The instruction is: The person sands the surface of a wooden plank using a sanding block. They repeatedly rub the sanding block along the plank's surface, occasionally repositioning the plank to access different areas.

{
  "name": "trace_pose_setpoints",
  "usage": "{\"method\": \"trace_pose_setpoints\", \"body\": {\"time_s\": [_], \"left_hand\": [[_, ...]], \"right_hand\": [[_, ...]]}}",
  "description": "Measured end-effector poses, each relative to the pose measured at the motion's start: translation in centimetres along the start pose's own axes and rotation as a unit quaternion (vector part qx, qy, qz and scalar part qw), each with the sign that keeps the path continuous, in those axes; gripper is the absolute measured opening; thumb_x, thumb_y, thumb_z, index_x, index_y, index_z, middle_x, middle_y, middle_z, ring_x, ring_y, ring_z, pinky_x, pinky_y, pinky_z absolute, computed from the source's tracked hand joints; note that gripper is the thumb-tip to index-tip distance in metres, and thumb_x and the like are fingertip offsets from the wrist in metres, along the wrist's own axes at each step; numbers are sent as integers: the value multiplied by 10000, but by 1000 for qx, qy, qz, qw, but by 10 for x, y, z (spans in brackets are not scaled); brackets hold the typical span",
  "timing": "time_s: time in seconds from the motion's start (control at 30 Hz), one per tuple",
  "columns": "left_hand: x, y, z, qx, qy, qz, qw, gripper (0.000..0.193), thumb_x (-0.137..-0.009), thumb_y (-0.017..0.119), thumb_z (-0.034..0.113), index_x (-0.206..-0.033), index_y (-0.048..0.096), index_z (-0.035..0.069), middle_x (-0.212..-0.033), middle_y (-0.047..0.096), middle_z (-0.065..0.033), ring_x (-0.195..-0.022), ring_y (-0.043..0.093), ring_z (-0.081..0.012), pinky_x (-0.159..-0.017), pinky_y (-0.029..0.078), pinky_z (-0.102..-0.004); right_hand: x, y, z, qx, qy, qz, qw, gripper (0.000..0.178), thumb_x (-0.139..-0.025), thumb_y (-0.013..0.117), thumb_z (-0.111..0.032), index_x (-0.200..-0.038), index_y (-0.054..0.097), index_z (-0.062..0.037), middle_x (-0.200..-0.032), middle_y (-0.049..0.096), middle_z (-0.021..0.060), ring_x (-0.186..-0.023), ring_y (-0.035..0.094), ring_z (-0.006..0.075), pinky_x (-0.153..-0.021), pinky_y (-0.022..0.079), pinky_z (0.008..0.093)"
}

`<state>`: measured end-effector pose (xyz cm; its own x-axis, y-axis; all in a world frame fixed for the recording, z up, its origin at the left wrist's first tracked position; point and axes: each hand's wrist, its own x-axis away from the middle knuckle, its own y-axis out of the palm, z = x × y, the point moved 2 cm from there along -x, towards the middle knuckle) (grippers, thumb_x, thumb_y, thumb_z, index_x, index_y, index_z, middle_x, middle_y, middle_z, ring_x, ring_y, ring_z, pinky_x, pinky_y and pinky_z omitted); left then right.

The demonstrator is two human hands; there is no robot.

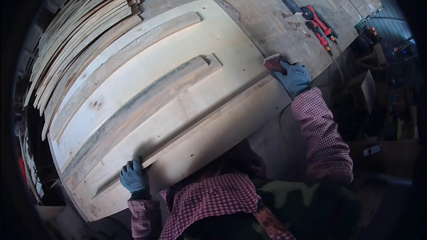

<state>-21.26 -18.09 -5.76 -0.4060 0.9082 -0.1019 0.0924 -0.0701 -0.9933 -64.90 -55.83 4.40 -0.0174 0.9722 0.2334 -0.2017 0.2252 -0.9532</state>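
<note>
Workshop table (267,22) carries a pale board (187,84); left hand (134,178) clamps the near strip (209,122), running far-right toward right hand (293,78), clenched on a red sanding block (273,62).

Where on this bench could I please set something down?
Free: the pale panel between its two middle planks, and bare benchtop left of the red tools. Crowded: the strip stack far left.

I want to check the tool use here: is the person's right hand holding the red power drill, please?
No, the right hand presses a red sanding block on the bench, while the red drill lies untouched farther away.
</note>
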Motion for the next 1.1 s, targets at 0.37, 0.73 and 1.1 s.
{"method": "trace_pose_setpoints", "body": {"time_s": [0.37,0.73,1.1], "left_hand": [[1,-2,4,13,-3,-9,1000,387,-768,749,271,-1139,662,208,-988,642,-38,-913,616,-276,-781,488,-441],[-4,-8,-3,12,0,-27,1000,352,-778,753,349,-1096,669,224,-954,647,-40,-887,616,-288,-767,489,-443],[0,-7,-11,1,-2,-9,1000,340,-783,759,390,-1065,677,218,-930,654,-41,-865,619,-289,-748,487,-446]], "right_hand": [[-20,-16,-19,166,-76,-12,983,714,-838,582,-721,-1381,605,-258,-1197,623,151,-1135,595,334,-895,514,469],[17,31,-21,-90,-32,188,977,636,-869,605,-657,-1349,600,-240,-1222,599,172,-1074,585,384,-889,484,513],[78,63,-79,-200,-179,294,917,615,-810,739,-567,-1335,618,-271,-1239,548,176,-1115,533,368,-900,455,504]]}}
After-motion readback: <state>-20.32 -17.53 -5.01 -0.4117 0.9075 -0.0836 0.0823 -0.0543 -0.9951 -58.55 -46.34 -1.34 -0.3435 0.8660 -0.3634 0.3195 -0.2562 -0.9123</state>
